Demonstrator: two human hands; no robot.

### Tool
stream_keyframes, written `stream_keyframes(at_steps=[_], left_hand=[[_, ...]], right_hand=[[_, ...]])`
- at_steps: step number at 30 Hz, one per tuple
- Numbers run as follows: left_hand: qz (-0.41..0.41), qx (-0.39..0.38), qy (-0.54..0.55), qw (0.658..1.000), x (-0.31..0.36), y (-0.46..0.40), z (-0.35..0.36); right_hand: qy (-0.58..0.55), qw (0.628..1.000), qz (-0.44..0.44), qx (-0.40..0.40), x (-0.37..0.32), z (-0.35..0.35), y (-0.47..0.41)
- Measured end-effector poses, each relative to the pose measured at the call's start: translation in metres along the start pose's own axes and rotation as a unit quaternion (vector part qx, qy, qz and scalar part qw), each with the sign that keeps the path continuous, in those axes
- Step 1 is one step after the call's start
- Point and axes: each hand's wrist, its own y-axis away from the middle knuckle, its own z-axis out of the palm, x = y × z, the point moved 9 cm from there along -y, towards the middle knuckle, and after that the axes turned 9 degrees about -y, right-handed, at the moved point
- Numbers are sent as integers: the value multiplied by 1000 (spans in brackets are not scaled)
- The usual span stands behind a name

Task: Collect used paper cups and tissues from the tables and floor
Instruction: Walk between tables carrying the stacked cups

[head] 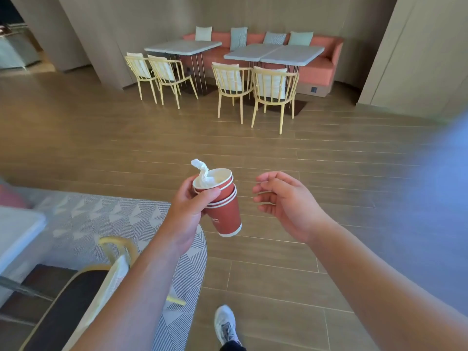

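Note:
My left hand (188, 209) grips a stack of red paper cups (224, 211) with white rims, held tilted over the wooden floor. A crumpled white tissue (201, 171) sticks up out of the top cup. My right hand (281, 198) hovers just to the right of the stack, apart from it, fingers loosely curled and holding nothing.
Grey tables (274, 53) with yellow chairs (274, 89) and a coral bench (319, 69) stand at the far wall. A patterned rug (106, 219), a chair (76, 295) and a table edge (17, 231) lie at the lower left. My shoe (225, 325) is on the wooden floor (253, 153).

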Motion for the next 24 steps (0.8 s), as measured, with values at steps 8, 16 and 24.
stream_keyframes(at_steps=[8, 16, 24], left_hand=[[-7, 10, 23, 1000, -3, -144, -63], [12, 41, 23, 999, 21, -255, -149], [12, 104, 2, 995, 29, -310, -230]], right_hand=[[28, 999, 16, 11, 2, 47, -151], [34, 999, 17, -26, 5, 129, -282], [40, 995, 42, -83, 22, 197, -371]])
